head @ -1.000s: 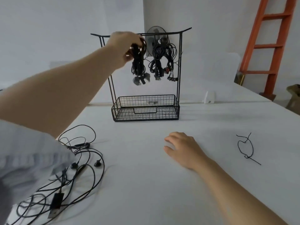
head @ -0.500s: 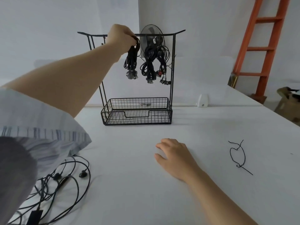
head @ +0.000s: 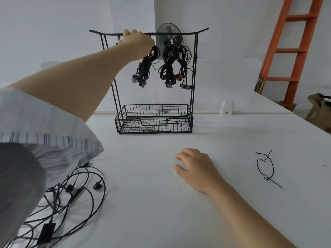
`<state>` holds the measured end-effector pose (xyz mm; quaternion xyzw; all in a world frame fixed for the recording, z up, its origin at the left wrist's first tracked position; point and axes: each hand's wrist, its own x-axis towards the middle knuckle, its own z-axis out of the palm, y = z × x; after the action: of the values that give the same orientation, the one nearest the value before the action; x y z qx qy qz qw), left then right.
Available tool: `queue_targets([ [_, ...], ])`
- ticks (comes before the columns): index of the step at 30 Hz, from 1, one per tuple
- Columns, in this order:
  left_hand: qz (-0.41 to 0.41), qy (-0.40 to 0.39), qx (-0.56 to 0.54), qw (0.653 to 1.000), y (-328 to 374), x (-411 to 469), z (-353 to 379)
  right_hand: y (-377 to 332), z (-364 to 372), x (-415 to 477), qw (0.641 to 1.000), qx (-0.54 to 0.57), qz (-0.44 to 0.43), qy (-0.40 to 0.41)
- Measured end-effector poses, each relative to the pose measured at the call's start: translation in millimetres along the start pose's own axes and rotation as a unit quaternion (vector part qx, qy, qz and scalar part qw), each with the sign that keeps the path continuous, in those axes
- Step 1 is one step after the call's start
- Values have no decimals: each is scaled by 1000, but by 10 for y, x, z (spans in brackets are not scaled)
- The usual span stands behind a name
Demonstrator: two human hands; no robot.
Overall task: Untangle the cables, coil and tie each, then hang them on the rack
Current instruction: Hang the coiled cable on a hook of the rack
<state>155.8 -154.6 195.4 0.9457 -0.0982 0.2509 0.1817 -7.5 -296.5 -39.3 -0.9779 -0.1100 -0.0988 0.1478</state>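
1. Head view: a white table (head: 197, 221) fills the frame under pale walls, with an orange ladder (head: 295, 49) at upper right.
2. The black wire rack (head: 155, 120) stands at centre, basket at its foot, two coiled bundles (head: 174, 67) hanging right of centre on the top bar.
3. Left hand (head: 138, 42) is up at the bar — fingers closed around a coiled cable (head: 145, 68) that dangles beneath the fist.
4. Right hand (head: 195, 167) lies flat on the table, fingers loosely curled, gripping nothing.
5. Lower left — loose tangled cables (head: 75, 199); a black tie (head: 266, 166) lies at the right.
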Motion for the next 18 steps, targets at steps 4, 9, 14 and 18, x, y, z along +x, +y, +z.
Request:
queue_targets([
  [4,-6,-48,-148,988,-31,3,-35,2,-12,-2,1000,-2,3,-6],
  [9,41,-8,-262,964,-235,-606,-369,-9,-16,10,1000,-7,6,-12],
  [14,130,-135,-103,977,-1105,-1853,-340,-33,-51,-20,1000,-19,20,-9],
  [18,67,-130,-24,989,-1573,-2724,-230,-134,-109,-97,997,-68,14,23],
])
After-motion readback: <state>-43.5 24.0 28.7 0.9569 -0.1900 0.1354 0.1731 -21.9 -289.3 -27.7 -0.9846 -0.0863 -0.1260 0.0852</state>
